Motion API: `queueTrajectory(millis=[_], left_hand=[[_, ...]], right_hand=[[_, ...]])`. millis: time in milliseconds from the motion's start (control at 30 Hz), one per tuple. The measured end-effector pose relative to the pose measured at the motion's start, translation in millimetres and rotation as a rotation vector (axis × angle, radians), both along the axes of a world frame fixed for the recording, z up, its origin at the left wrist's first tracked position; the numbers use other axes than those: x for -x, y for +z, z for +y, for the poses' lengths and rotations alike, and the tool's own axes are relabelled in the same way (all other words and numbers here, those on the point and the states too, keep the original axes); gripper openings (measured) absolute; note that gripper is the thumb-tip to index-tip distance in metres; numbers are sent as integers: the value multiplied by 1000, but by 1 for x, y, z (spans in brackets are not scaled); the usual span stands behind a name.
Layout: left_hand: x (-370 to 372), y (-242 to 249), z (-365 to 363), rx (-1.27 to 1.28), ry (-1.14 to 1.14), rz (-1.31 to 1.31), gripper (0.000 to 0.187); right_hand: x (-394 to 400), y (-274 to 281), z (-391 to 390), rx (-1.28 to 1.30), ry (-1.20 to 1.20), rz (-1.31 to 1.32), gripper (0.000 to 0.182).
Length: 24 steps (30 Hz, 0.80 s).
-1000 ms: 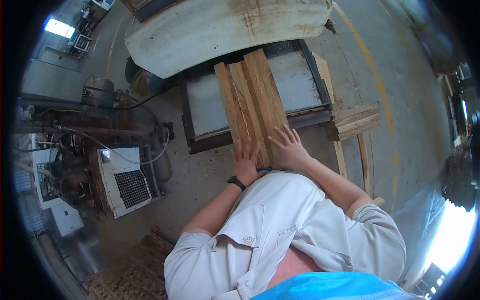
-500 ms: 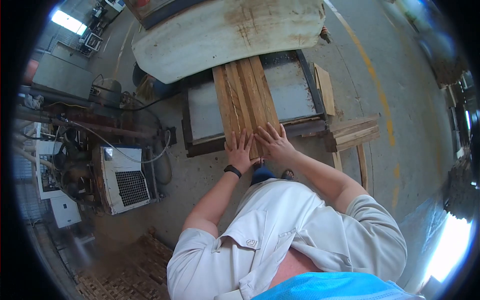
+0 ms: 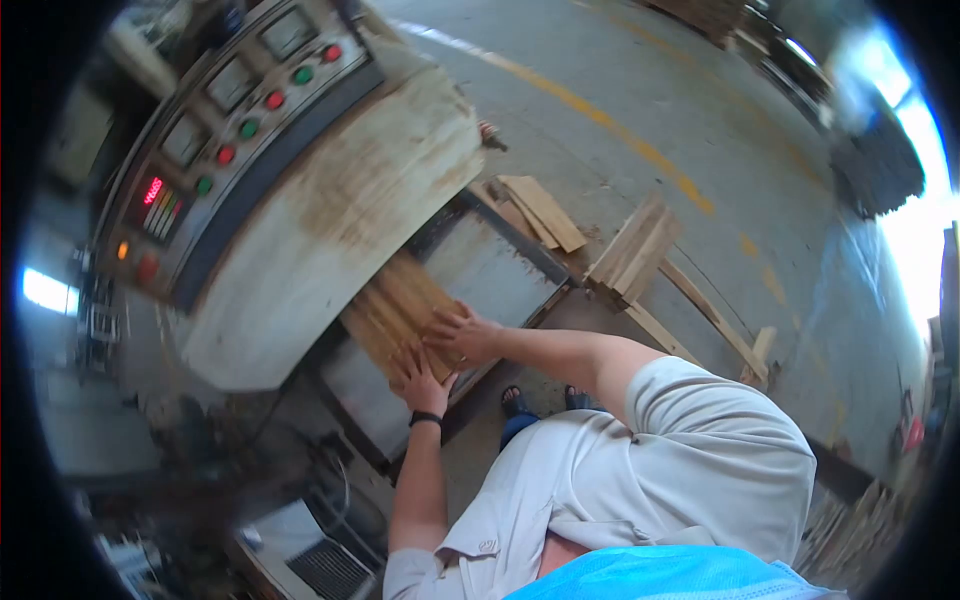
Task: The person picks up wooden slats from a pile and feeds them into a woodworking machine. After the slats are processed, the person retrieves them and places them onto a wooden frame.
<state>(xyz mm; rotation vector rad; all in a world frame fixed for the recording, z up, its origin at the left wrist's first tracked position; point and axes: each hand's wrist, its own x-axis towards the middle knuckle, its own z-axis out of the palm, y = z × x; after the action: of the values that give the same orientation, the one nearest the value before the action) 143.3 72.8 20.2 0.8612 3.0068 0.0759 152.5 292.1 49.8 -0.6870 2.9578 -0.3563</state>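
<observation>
Several wooden boards (image 3: pixel 385 315) lie side by side on the metal bed (image 3: pixel 490 262) of a machine, their far ends hidden under its pale, stained hood (image 3: pixel 325 215). My left hand (image 3: pixel 418 382), with a dark band at the wrist, rests on the near end of the boards with its fingers spread. Beside it my right hand (image 3: pixel 464 336) lies on the boards' right side, fingers also stretched out. The two hands are close together, and neither is wrapped round anything.
Above the hood is a control panel (image 3: pixel 240 130) with red and green buttons and a lit red display. A stack of wood pieces (image 3: pixel 637 250) stands right of the bed, with loose planks (image 3: pixel 542 212) nearby. At lower left is a white cabinet with a dark grille (image 3: pixel 325 568).
The boards have slid farther under the hood, and both hands have moved forward with them. My view has turned, bringing the control panel into sight.
</observation>
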Motion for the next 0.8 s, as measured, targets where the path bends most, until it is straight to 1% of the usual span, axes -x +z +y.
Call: queueTrajectory(millis=[67,100,167,300,367,433,467,533,700,800], left_hand=[[4,19,6,121,107,-48,111],[10,17,6,119,79,-50,111],[18,15,4,151,109,-42,110],[36,15,1,120,74,-48,110],[45,14,0,104,116,-93,110],[55,18,1,111,117,-115,109],[56,23,5,96,60,-111,109],[58,31,5,145,119,-84,109],[79,17,0,141,86,-7,109],[92,5,-6,115,49,56,109]], right_hand=[[9,-3,0,41,54,4,95],[15,-6,-1,38,27,1,95],[23,-12,-3,82,39,60,94],[39,-15,-5,123,4,108,95],[47,-13,-7,127,23,32,94],[55,-23,-10,115,14,108,97],[58,-23,-8,94,-40,112,97],[64,-19,-10,113,34,109,100],[80,-4,-12,89,21,57,101],[92,-7,-17,59,7,40,99]])
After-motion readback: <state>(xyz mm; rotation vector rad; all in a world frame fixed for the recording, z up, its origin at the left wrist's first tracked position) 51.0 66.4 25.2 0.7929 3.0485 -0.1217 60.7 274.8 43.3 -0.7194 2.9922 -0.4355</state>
